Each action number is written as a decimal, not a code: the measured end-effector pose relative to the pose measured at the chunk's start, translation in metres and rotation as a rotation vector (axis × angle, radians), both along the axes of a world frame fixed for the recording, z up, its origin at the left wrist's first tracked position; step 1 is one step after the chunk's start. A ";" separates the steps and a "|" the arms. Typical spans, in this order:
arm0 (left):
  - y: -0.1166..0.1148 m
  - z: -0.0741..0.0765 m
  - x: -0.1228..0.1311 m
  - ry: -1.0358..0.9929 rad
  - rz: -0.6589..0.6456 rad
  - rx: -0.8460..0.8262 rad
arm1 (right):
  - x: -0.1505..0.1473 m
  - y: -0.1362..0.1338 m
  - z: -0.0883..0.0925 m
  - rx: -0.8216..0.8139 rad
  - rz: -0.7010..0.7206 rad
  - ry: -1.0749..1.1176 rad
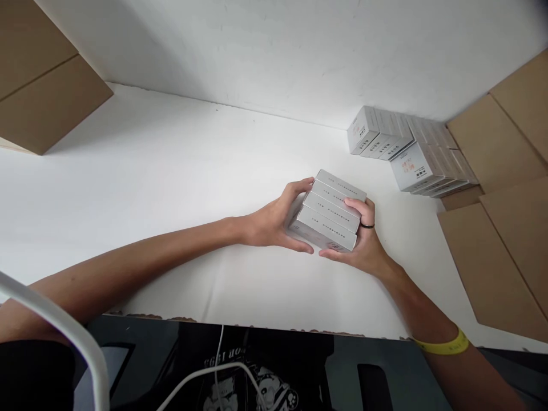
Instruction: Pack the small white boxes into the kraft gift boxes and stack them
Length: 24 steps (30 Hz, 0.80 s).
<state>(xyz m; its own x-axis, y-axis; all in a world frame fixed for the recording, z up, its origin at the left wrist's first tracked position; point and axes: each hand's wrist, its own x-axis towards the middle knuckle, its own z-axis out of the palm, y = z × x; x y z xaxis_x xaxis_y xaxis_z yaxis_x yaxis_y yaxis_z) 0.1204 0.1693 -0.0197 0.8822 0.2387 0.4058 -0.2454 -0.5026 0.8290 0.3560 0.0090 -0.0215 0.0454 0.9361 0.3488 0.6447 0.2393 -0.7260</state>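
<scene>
Several small white boxes point(329, 208), pressed together in a row, are held between my two hands over the white table. My left hand point(278, 217) grips the left end of the row, thumb along the near side and fingers at the far left corner. On the right end, my right hand point(362, 237) is closed around the boxes, with one finger lying on top and the thumb on the near face. A dark ring sits on one right finger. Small dark print shows on the narrow faces turned up. The undersides of the boxes are hidden.
More white boxes point(411, 151) stand in rows at the back right, against an open cardboard carton point(505, 131) with flaps spread out. Another cardboard piece point(55, 85) is at the far left. A white wall point(274, 51) backs the table. White cables point(218, 368) hang near the front edge.
</scene>
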 end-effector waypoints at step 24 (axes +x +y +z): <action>-0.001 0.014 -0.022 -0.108 0.250 0.969 | 0.008 0.002 -0.010 0.081 0.042 0.128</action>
<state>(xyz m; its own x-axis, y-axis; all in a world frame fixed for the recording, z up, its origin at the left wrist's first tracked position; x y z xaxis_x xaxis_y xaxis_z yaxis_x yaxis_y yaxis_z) 0.0984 0.1680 -0.0057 0.7989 -0.0642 0.5981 -0.0909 -0.9958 0.0146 0.3636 0.0113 -0.0311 0.0555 0.9071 0.4172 0.5366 0.3253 -0.7786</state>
